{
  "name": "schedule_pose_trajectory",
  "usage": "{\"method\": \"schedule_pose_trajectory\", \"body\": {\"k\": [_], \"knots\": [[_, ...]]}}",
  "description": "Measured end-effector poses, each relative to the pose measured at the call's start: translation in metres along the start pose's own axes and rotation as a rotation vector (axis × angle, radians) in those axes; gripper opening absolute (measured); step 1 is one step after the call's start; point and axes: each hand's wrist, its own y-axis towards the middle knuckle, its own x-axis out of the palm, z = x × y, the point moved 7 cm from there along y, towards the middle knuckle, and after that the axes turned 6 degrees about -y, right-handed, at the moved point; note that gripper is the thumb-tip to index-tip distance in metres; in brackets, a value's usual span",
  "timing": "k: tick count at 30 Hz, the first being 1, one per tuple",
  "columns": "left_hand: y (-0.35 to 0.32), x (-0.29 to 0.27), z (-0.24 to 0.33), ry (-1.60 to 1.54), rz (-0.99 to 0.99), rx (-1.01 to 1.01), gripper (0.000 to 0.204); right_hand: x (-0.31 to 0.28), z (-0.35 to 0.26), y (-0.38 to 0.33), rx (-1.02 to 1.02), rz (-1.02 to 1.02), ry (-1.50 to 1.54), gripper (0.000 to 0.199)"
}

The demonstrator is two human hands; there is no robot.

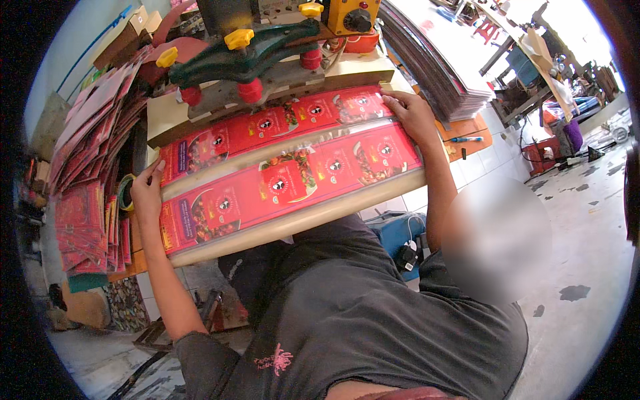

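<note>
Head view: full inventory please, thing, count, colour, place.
Printed sheet: one, red with food pictures, flat on the machine bed under both hands.
Machine bed: one, cream, centre.
Clamp arm: one, dark green with yellow and red knobs, above the sheet.
Control box: one, yellow with a black knob, top centre.
Loose printed pieces: many, red, piled at left.
Sheet stack: one tall stack, grey edges, upper right.
Tape roll: one, greenish, beside the left hand.
Stool: one, red, on the floor at right.
Shirt: one, dark grey, bottom.
Left hand: on the sheet's left edge.
Right hand: flat on the sheet's right end.
</note>
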Motion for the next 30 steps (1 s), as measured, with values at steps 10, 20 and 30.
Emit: {"method": "schedule_pose_trajectory", "body": {"k": [10, 20, 30], "knots": [[-0.002, -0.002, 0.006, 0.017, 0.008, 0.0, 0.045, 0.004, 0.008, 0.005, -0.026, -0.013, -0.023, 0.04], [0.002, 0.001, -0.009, -0.049, -0.03, -0.024, 0.045, 0.005, 0.006, 0.004, -0.039, -0.005, 0.049, 0.035], [0.0, 0.002, -0.01, -0.064, -0.016, -0.032, 0.043, 0.001, 0.002, 0.002, -0.017, -0.019, 0.035, 0.035]]}}
